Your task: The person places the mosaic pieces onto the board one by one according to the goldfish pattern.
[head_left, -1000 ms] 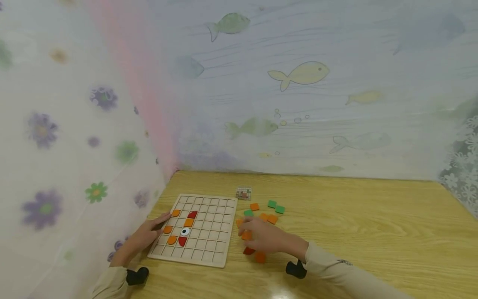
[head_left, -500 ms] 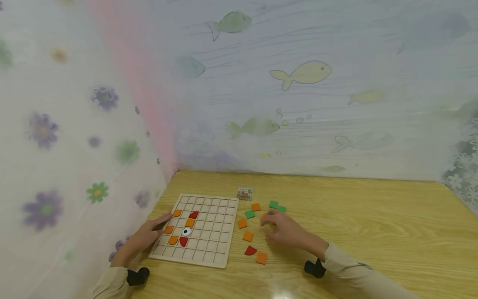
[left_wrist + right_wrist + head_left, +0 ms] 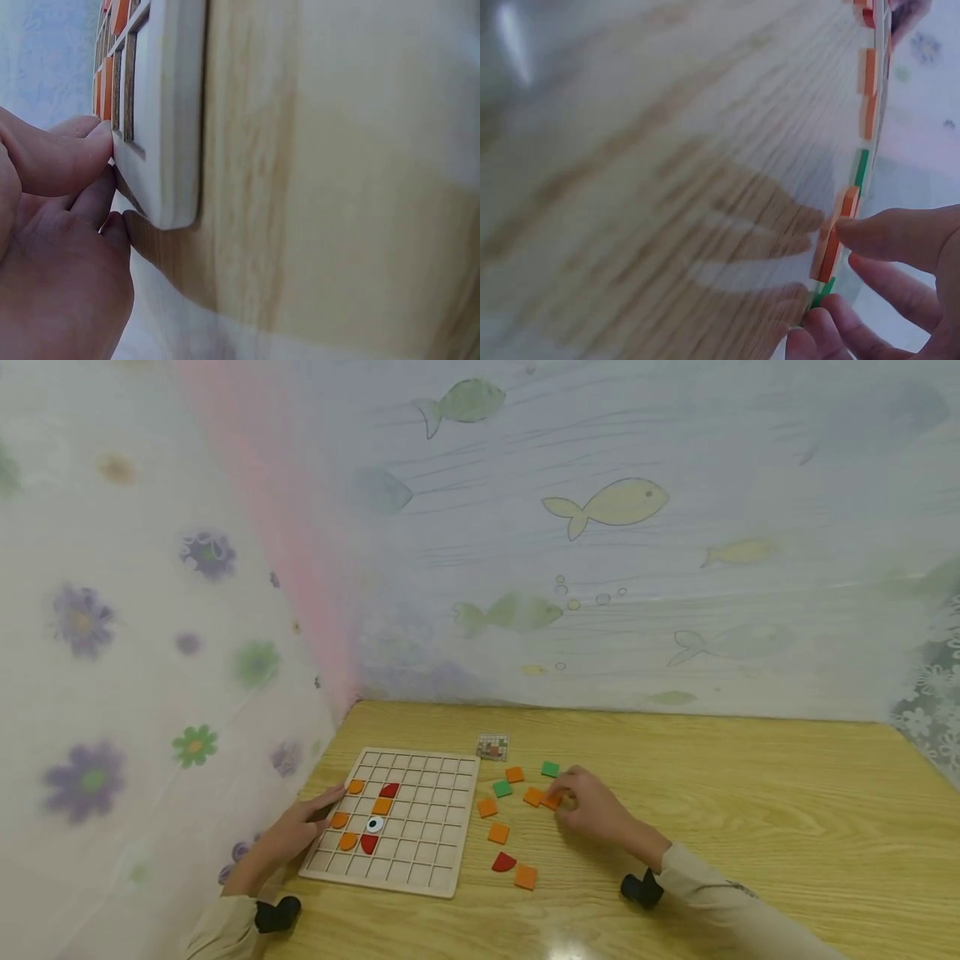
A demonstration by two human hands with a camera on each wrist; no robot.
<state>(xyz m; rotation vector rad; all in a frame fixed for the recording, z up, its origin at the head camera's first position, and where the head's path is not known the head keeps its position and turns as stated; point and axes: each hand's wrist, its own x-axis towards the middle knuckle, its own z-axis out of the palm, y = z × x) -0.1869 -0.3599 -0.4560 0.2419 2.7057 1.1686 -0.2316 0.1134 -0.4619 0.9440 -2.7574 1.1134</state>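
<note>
At the left edge of a wooden grid board (image 3: 427, 827) my left hand (image 3: 296, 831) rests with fingers stretched along the side. The left wrist view shows the thumb (image 3: 86, 157) right at the board's rim. On the board lie orange rounded pieces (image 3: 348, 841), red quarter-round pieces (image 3: 389, 790), an orange square (image 3: 382, 807) and a white eye piece (image 3: 374, 824). To the right of the board, my right hand (image 3: 596, 806) pinches an orange square tile (image 3: 838, 241) between thumb and fingers, low at the table. Another orange tile (image 3: 533, 797) lies just left of it.
More loose tiles lie between board and right hand: orange squares (image 3: 498, 833), a red quarter-round (image 3: 504, 862) and green squares (image 3: 502, 788). A small picture card (image 3: 492, 746) lies behind them. Fabric walls (image 3: 630, 627) enclose the wooden table (image 3: 750, 827) at the back and left.
My right hand has moved right and away from the near tiles, uncovering the orange and red ones, and has come down onto an orange tile. The left hand has stayed at the board.
</note>
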